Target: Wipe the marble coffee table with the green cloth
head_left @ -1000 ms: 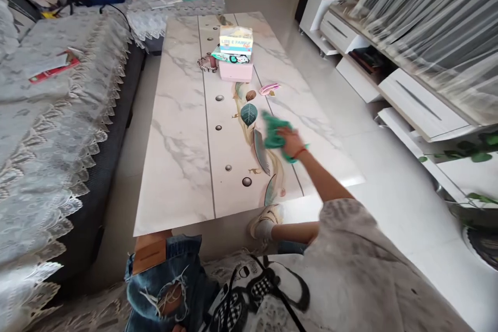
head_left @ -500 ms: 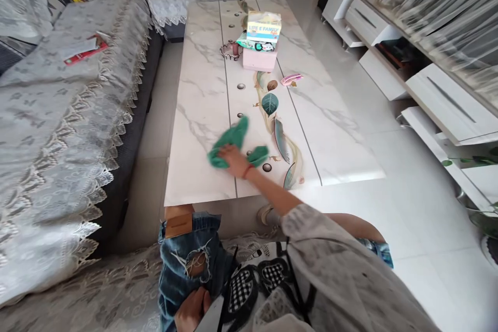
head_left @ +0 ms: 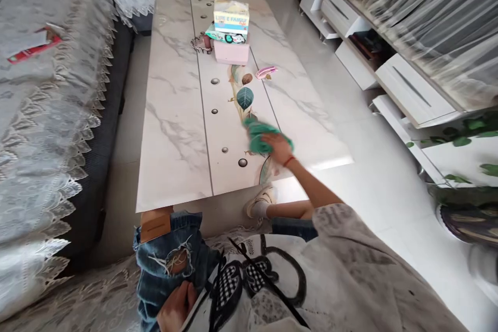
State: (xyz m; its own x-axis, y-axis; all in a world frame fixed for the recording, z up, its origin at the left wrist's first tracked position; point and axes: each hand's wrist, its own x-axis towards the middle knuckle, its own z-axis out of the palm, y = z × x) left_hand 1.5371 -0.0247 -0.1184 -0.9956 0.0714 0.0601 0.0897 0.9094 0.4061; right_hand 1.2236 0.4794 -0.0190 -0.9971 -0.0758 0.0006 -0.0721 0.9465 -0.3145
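My right hand point(head_left: 278, 147) is closed on a bunched green cloth point(head_left: 259, 137), pressing it on the marble-patterned tabletop point(head_left: 171, 129). The cloth covers part of the leaf print near the table's front right; hand and cloth are slightly blurred. My left hand point(head_left: 177, 307) rests on the thigh of my ripped jeans point(head_left: 171, 259), its fingers curled in with nothing visible in them. Beyond the cloth, a teal printed leaf point(head_left: 245, 98) shows on the table surface.
A tissue box point(head_left: 231, 18) sits above a green packet point(head_left: 229, 36) and a pink box point(head_left: 232, 54). Beside them lie a beaded item point(head_left: 201, 44) and a small pink object point(head_left: 266, 72). A lace-covered sofa point(head_left: 42, 114) stands left, white cabinets point(head_left: 418, 91) right.
My right hand has swept the green cloth rightward across the table, from the left panel to the printed leaves. The view has shifted to the right. My left hand stays on my thigh.
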